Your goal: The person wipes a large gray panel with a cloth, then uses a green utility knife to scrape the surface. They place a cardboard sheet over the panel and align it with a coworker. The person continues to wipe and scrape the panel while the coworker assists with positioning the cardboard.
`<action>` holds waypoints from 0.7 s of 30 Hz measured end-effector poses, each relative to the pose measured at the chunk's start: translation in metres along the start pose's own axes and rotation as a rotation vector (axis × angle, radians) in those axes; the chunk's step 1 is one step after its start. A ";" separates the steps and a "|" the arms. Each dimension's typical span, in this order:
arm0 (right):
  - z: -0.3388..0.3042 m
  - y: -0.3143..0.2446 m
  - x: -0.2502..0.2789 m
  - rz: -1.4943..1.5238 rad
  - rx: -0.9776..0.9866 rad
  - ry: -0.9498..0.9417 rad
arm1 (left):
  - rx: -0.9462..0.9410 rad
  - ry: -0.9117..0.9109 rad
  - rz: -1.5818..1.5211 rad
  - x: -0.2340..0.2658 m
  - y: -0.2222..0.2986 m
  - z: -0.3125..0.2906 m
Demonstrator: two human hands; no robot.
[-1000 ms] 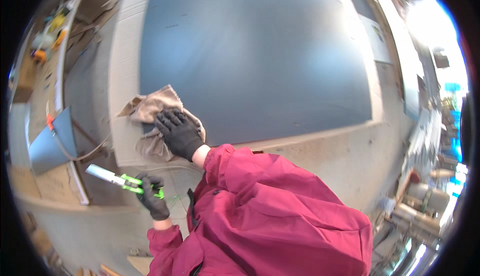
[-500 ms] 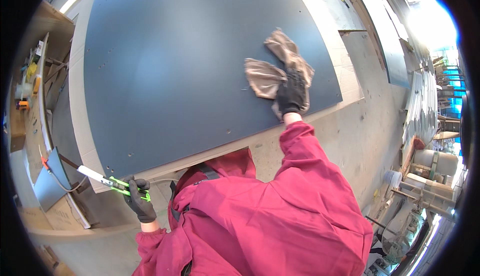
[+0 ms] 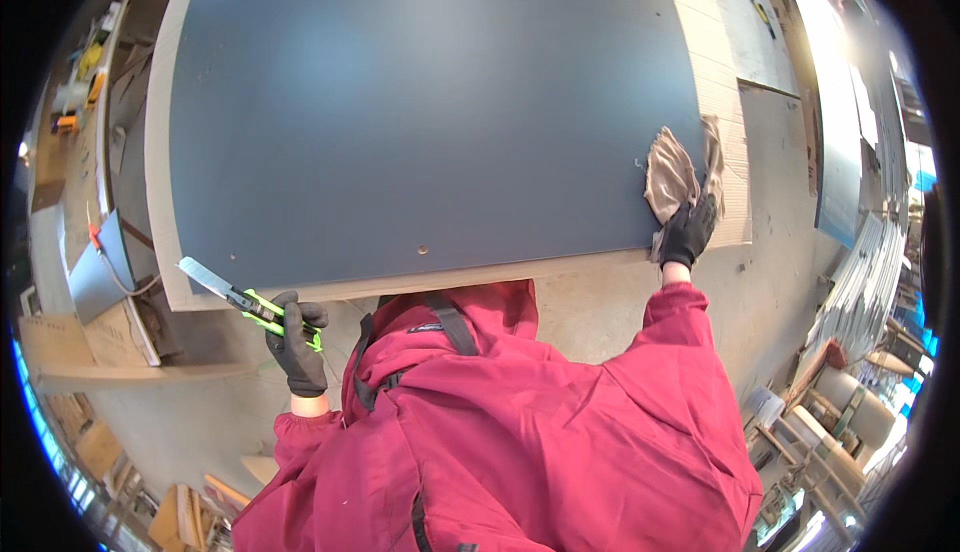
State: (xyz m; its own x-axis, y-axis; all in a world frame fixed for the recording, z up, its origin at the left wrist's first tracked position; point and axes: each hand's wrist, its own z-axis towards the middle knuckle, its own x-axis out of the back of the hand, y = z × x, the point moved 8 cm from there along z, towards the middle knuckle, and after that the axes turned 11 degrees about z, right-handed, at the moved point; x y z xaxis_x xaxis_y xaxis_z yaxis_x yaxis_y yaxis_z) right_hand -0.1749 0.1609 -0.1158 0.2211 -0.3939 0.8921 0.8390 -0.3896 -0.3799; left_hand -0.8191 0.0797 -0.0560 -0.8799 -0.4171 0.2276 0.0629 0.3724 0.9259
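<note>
A large dark grey panel [image 3: 430,142] lies flat on cardboard [image 3: 157,182] in front of me. At its right edge my black-gloved right hand [image 3: 690,232] is closed on a beige rag [image 3: 671,174]. One part of the rag rests on the panel, another hangs over the cardboard margin. My black-gloved left hand [image 3: 298,342], near the panel's front left corner, is closed around the handle of a green and black utility knife [image 3: 262,310]. Its pale blade points left and away from me, over that corner.
On the left a bench [image 3: 85,182] carries yellow and orange items, and a red-tipped hose [image 3: 97,237] hangs beside it. Beyond the panel to the right lie a pale board [image 3: 750,32] with a yellow-black tool [image 3: 764,20] and stacked metal strips [image 3: 855,287].
My right hand has swept the rag rightward across the panel to its right edge. My left hand keeps the knife near the front left corner. The view has shifted.
</note>
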 end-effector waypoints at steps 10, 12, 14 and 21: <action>-0.232 -0.310 -0.094 0.236 0.446 -0.344 | 0.054 -0.019 -0.125 0.066 -0.047 0.006; -0.285 -0.392 -0.110 0.371 0.603 -0.446 | 0.062 -0.009 -0.104 0.090 -0.052 0.004; -0.332 -0.462 -0.121 0.506 0.774 -0.551 | 0.046 -0.005 -0.106 0.114 -0.054 0.001; -0.428 -0.645 -0.150 0.716 1.104 -0.805 | 0.008 0.220 -0.077 0.195 -0.045 -0.033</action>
State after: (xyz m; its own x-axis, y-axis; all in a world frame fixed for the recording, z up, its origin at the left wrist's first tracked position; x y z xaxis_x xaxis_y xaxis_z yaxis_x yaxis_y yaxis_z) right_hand -0.9623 0.1152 -0.1092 0.6208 0.4567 0.6372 0.3014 0.6113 -0.7317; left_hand -0.9777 -0.0456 -0.0435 -0.7582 -0.6149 0.2169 -0.0055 0.3387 0.9409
